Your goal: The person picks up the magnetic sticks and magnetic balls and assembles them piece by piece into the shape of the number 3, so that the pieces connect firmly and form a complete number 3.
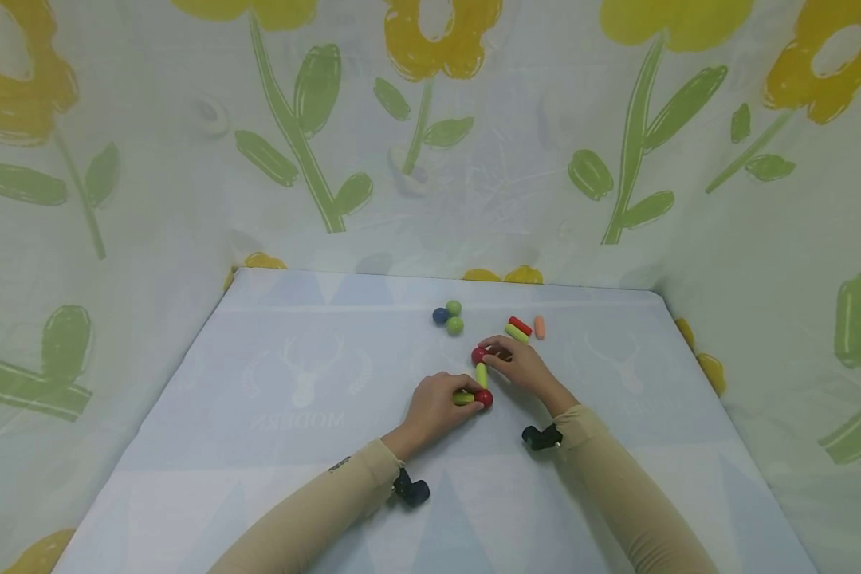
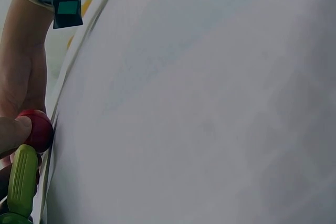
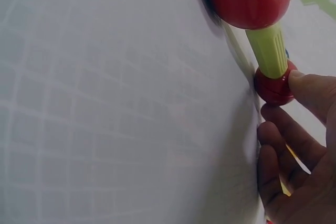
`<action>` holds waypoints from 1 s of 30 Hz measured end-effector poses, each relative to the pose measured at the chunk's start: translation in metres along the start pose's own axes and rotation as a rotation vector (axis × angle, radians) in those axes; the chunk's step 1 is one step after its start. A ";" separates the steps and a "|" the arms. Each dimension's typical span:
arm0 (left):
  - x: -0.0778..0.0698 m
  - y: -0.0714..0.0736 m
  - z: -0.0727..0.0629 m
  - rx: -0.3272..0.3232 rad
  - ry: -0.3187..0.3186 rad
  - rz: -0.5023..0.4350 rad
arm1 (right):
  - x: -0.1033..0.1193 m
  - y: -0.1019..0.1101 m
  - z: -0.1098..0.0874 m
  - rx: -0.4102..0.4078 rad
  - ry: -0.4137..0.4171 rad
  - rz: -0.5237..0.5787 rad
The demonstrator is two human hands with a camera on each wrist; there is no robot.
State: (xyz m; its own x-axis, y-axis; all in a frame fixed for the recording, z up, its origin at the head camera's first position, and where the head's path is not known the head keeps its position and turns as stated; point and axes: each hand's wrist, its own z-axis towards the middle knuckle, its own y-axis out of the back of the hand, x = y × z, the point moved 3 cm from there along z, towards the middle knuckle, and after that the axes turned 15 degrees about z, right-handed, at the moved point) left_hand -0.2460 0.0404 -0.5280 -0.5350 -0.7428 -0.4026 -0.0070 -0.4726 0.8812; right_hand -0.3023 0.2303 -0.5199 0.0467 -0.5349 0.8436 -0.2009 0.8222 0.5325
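Observation:
Two red balls are joined by a yellow-green ridged rod [image 3: 266, 51] on the table. With thumb and fingers, my right hand [image 1: 520, 364] pinches the farther red ball [image 3: 273, 87]. My left hand [image 1: 434, 405] grips the nearer red ball [image 1: 484, 399], its thumb against it in the left wrist view. A second yellow-green rod [image 2: 22, 179] runs from this ball under the left hand. At its other end a green piece [image 2: 13, 217] shows partly, cut off by the frame edge.
Behind the hands sit a blue ball [image 1: 441, 316] and two green balls [image 1: 455, 326]. Beyond the right hand lie a red rod [image 1: 520, 325], a yellow-green rod [image 1: 516, 333] and an orange rod [image 1: 540, 327]. Flower-patterned cloth [image 1: 516, 199] hangs around the table [image 1: 244, 478].

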 end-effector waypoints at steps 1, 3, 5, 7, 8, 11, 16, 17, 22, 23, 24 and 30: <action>0.000 0.000 0.000 0.001 0.001 -0.001 | 0.000 0.000 0.000 0.000 -0.001 0.002; 0.000 0.000 0.000 0.005 0.004 0.000 | 0.001 0.000 -0.001 0.000 -0.002 0.004; 0.000 0.000 0.000 0.008 0.006 -0.001 | 0.001 0.000 -0.001 0.001 -0.001 0.008; 0.000 0.000 0.000 0.010 0.008 0.000 | 0.001 0.000 -0.001 0.001 0.005 0.008; 0.000 0.000 0.000 0.012 0.008 0.001 | 0.001 0.000 -0.002 0.000 0.008 0.008; 0.000 0.000 0.000 0.009 0.009 0.004 | 0.001 0.001 -0.002 -0.002 0.021 0.010; -0.001 0.001 0.000 0.003 0.012 0.011 | -0.001 0.004 -0.002 -0.025 0.011 0.027; -0.001 0.001 0.000 0.005 0.012 0.011 | -0.001 0.005 -0.002 -0.032 0.007 0.025; -0.001 0.001 0.000 0.009 0.009 0.005 | -0.004 0.012 0.000 -0.080 0.017 -0.006; -0.001 0.001 0.000 0.010 0.008 0.005 | -0.004 0.014 0.001 -0.093 0.024 -0.015; -0.001 0.001 0.000 0.008 0.008 0.004 | -0.005 0.017 0.002 -0.106 0.030 -0.023; 0.000 0.001 -0.001 -0.007 -0.001 0.006 | -0.009 0.031 0.005 -0.199 0.040 -0.077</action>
State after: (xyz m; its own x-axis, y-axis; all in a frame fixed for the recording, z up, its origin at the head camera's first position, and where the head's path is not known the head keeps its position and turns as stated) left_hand -0.2449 0.0401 -0.5276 -0.5356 -0.7451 -0.3975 0.0023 -0.4719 0.8816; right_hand -0.3141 0.2601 -0.5115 0.0936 -0.5930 0.7997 0.0017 0.8034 0.5955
